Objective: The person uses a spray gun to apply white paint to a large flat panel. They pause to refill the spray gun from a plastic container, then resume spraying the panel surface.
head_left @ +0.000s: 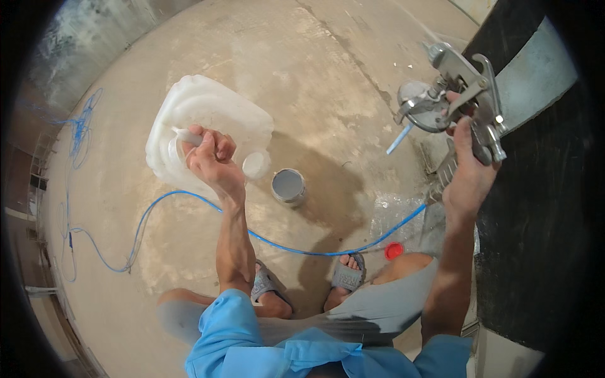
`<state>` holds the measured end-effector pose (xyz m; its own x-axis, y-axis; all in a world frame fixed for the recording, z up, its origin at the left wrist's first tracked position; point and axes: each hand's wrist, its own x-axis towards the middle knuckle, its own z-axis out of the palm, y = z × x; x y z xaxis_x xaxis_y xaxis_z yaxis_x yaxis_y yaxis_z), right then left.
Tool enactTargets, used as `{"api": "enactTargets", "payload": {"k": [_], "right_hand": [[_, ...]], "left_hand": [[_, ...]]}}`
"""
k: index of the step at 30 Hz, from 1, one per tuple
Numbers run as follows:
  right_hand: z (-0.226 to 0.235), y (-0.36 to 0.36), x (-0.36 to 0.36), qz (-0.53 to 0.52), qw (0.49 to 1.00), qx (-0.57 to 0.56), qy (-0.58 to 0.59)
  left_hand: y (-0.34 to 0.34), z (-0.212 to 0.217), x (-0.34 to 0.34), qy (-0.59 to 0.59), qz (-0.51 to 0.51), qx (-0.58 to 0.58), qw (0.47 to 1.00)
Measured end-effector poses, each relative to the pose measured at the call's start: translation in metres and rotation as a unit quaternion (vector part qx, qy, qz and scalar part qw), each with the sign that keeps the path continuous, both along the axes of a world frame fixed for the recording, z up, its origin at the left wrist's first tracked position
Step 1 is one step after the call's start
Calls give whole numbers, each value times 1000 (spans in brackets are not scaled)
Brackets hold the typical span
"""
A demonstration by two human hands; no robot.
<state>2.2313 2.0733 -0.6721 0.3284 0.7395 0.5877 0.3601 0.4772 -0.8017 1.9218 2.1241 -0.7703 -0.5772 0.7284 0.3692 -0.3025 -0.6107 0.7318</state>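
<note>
Both arms reach up from the lower edge, spread well apart. The left forearm (234, 252) runs almost straight toward twelve o'clock; at the left wrist (233, 194) the line bends toward eleven, and the left hand (213, 154) sits near ten o'clock of the view, fingers curled into a fist-like grip. How its thumb lies is hard to make out. The right forearm (450, 268) rises just past twelve, carrying the right hand (469, 154) between two and three o'clock, its fingers wrapped in a grip, the right thumb (463, 135) pointing up. The left foot (271, 302) stands near seven o'clock, the right foot (337, 295) near five.
</note>
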Motion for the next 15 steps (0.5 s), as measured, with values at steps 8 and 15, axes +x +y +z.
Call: {"api": "enactTargets", "payload": {"k": [8, 15], "right_hand": [[2, -15, 6, -39, 996, -47, -66], [-3, -22, 19, -1, 998, -21, -67]], "left_hand": [[5, -59, 23, 14, -53, 22, 998], [14, -93, 31, 24, -81, 15, 996]]}}
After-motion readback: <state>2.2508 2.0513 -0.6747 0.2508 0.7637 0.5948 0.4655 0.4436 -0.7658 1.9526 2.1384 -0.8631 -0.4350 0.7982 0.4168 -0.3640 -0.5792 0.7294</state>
